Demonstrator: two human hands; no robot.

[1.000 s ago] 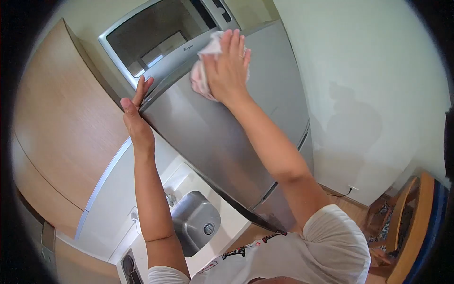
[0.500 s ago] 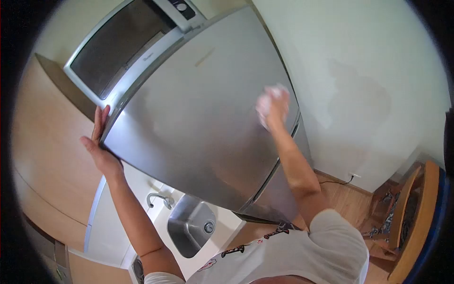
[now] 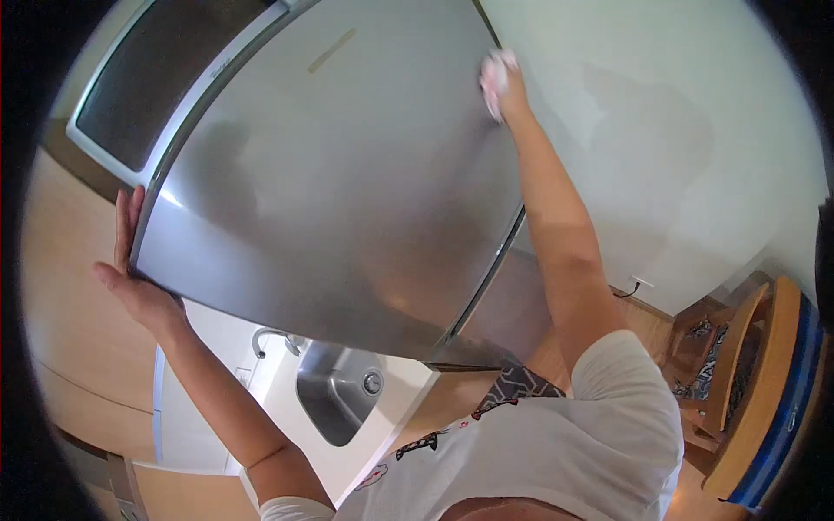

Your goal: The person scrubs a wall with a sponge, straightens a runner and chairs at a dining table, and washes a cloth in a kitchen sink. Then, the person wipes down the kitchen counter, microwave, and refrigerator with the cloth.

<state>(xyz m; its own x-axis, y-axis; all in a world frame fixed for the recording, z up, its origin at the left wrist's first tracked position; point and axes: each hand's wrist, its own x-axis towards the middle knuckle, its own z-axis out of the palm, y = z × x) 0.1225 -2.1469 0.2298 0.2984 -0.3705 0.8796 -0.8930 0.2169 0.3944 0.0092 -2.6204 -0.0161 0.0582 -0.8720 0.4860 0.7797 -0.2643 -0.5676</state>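
A silver refrigerator door [image 3: 330, 200] fills the middle of the view. My right hand [image 3: 514, 97] is closed around a pinkish-white cloth [image 3: 495, 78], which is pressed against the door's upper right edge. The hand and cloth are slightly blurred. At the door's left edge, my left hand [image 3: 149, 300] rests against the corner, its fingers stretched up along the side and its thumb apart. A tan strip [image 3: 332, 50] marks the door's upper part.
A microwave [image 3: 174, 78] sits at the upper left beside wooden cabinets [image 3: 78, 286]. Below the door are a steel sink [image 3: 334, 408] and a faucet [image 3: 271, 334]. A pale wall [image 3: 643, 139] stands close on the right, with a wooden chair [image 3: 751, 382] at the lower right.
My right hand has moved the cloth up along the door to its upper right edge. The view has shifted, and my left hand stays at the door's left edge.
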